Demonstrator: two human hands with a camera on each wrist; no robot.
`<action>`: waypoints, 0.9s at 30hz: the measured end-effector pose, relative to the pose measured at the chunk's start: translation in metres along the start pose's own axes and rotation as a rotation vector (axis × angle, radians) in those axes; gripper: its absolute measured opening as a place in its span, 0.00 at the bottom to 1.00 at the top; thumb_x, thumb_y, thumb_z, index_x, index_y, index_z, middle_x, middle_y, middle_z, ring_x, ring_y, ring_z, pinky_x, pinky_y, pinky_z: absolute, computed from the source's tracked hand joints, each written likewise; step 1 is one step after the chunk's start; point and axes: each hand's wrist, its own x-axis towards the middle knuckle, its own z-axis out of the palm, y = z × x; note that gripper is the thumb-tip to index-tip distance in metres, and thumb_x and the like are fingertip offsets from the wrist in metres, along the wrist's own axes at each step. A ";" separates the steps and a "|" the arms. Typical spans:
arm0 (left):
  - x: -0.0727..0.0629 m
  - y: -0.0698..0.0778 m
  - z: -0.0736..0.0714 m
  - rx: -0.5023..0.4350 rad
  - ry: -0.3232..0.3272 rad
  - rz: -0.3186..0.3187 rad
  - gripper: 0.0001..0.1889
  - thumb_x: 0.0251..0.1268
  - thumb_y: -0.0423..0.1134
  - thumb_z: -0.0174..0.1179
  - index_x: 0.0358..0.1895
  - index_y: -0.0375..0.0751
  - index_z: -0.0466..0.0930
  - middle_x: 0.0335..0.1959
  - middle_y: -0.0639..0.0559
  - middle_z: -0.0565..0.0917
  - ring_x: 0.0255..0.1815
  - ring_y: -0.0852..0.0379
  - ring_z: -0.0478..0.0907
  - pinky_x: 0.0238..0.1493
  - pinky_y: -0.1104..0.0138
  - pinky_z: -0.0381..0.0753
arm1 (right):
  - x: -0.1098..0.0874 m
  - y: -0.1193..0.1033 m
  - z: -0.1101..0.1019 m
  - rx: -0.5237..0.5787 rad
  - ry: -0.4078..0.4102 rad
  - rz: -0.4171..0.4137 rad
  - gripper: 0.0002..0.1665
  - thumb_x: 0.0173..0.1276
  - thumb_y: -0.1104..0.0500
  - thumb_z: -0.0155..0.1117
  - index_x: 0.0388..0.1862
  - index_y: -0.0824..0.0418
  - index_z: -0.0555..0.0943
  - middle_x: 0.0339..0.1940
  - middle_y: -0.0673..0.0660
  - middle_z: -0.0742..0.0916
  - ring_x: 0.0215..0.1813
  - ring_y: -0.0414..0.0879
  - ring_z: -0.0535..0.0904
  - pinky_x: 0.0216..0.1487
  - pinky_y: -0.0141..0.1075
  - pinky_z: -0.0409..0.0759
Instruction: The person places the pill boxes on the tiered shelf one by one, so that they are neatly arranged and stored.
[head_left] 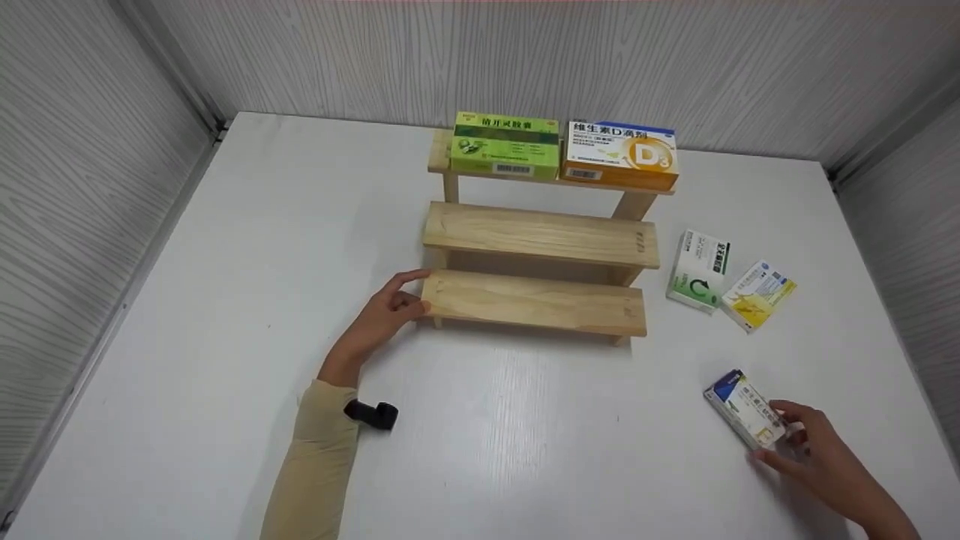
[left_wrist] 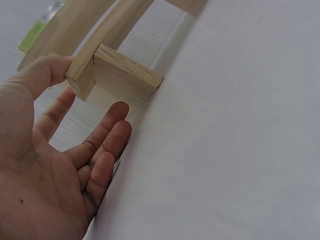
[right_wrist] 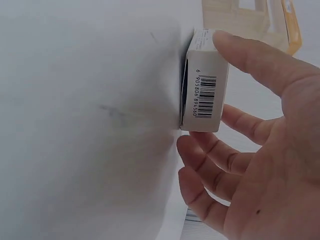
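Note:
At the near right, my right hand holds a white and blue medicine box between thumb and fingers. The right wrist view shows the box's barcode end facing the palm, with the thumb on one edge. My left hand pinches the left end of the lowest step of a three-tier wooden rack, thumb at the front corner and index finger at the back. Its other fingers hang loosely under the board in the left wrist view. On the top step stand a green box and an orange and white D3 box.
Right of the rack, a white and green box and a smaller yellow and white box lie close together on the white table. Grey wood-grain panels enclose the table's back and sides.

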 end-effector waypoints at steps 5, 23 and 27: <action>-0.001 0.000 -0.001 0.006 -0.002 -0.002 0.27 0.69 0.43 0.59 0.70 0.53 0.65 0.34 0.51 0.78 0.38 0.55 0.72 0.44 0.65 0.70 | -0.001 -0.001 -0.002 0.017 0.013 0.000 0.50 0.61 0.50 0.70 0.71 0.70 0.54 0.59 0.74 0.68 0.48 0.57 0.72 0.40 0.36 0.76; -0.002 0.002 -0.001 -0.017 -0.014 -0.006 0.27 0.69 0.41 0.57 0.70 0.54 0.65 0.34 0.49 0.80 0.39 0.55 0.72 0.46 0.65 0.71 | 0.009 -0.035 -0.013 0.123 0.301 -0.353 0.39 0.53 0.68 0.74 0.64 0.60 0.70 0.55 0.32 0.70 0.48 0.26 0.67 0.42 0.23 0.69; -0.002 0.002 -0.001 -0.008 -0.009 -0.007 0.26 0.69 0.42 0.58 0.69 0.57 0.66 0.33 0.51 0.79 0.38 0.55 0.72 0.45 0.65 0.70 | 0.016 -0.048 -0.013 0.156 0.279 -0.387 0.37 0.56 0.67 0.73 0.65 0.58 0.70 0.56 0.29 0.70 0.50 0.27 0.67 0.45 0.21 0.68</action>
